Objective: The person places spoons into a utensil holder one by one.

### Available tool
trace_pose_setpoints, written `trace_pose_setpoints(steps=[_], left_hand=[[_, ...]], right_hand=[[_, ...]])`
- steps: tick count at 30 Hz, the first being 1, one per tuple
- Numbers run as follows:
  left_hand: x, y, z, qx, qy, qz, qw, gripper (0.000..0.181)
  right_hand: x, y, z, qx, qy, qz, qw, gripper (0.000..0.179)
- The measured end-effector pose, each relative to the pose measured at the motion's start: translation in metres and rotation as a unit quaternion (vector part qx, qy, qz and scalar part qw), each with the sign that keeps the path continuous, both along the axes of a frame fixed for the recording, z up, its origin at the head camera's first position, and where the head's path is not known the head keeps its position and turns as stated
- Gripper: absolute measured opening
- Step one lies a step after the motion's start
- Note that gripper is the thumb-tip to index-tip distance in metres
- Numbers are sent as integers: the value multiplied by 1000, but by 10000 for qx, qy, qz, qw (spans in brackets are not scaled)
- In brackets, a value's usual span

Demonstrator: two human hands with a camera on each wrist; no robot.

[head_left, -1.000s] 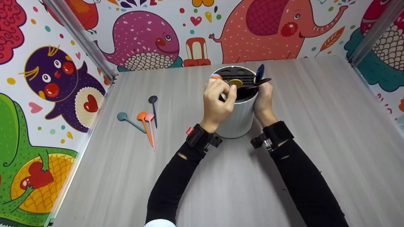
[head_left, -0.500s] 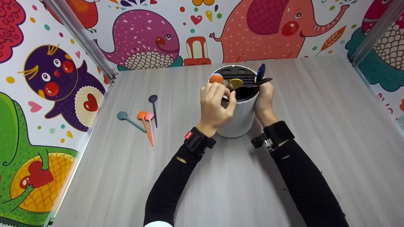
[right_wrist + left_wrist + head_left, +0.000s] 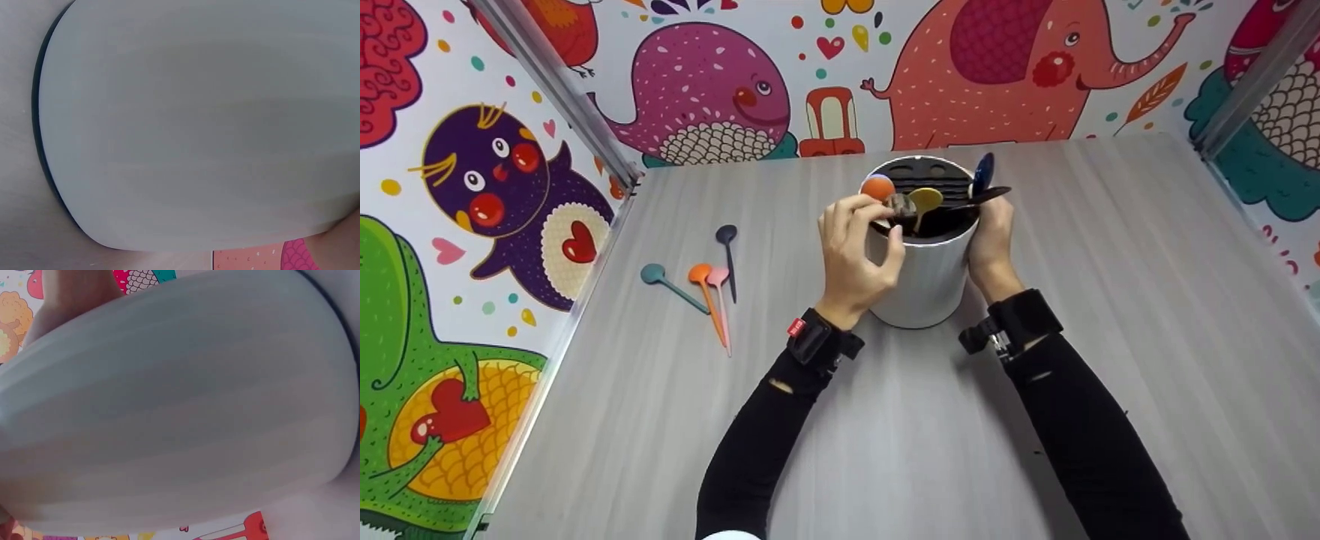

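Note:
A white utensil holder (image 3: 919, 285) with a black slotted insert stands upright on the table. An orange spoon (image 3: 877, 187), a brown spoon (image 3: 901, 207), a yellow spoon (image 3: 927, 199), a blue spoon (image 3: 983, 172) and a dark spoon (image 3: 990, 195) have their heads at its top. My left hand (image 3: 855, 251) is at the near-left rim, fingertips beside the brown spoon, with thumb and fingers parted. My right hand (image 3: 992, 244) holds the holder's right side, its fingers mostly hidden behind. The holder's wall (image 3: 185, 405) fills the left wrist view, and the right wrist view likewise.
On the table (image 3: 622, 435) to the left lie a teal spoon (image 3: 653, 274), an orange spoon (image 3: 705, 292), a pink spoon (image 3: 718, 281) and a navy spoon (image 3: 726, 236). Cartoon-printed walls (image 3: 832, 67) enclose the back and sides.
My left hand has drawn back to the left and its thumb has parted from the fingers, letting go of the brown spoon. My right hand stays on the holder.

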State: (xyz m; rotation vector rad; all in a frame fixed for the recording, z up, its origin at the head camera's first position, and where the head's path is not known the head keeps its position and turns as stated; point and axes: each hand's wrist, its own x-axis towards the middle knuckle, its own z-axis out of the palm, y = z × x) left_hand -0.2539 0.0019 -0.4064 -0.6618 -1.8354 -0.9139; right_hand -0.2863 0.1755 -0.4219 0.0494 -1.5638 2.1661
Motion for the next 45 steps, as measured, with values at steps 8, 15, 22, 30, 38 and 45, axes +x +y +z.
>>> trace_pose_setpoints(steps=[8,15,22,30,38,45], left_hand=[[0,-6,0,117,-18,-177,9998,29],[-3,-14,-7,306,-84,-336,9989,43],[-8,-26,-7,524,-264,-363,9976,49],[-16,-45,-14,323,-758,40,9966,54],[-29,-75,-30,-25,-2003,591,9780,53],[-42,-105,-38,-411,-3020,1119,9458,51]], right_hand=[[-1,1,-2,72,67,-129,9999,33],[0,0,-1,55,13,-113,9999,34],[-2,0,-1,6,144,29,9999,37],[-1,-1,-2,21,132,8,9999,35],[0,0,-1,25,156,120,9998,36],[5,-1,5,76,78,98,9999,38]])
